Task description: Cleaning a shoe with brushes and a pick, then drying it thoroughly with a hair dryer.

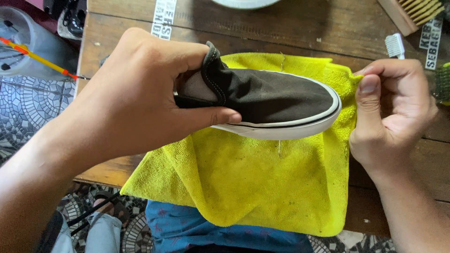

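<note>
Midway, apparently: left hand [140, 98] clenched around black slip-on shoe [267, 100] heel, held over yellow cloth [262, 182] on counter [117, 171]; right hand [389, 117] pinching cloth edge beside toe; wiping seemingly unfinished.

Both forearms are bare, with no sleeves, rings or watch near the fingers [220, 115]. Below them shows a blue patterned garment [187, 227], and light grey trousers [101, 232] beside it.
</note>
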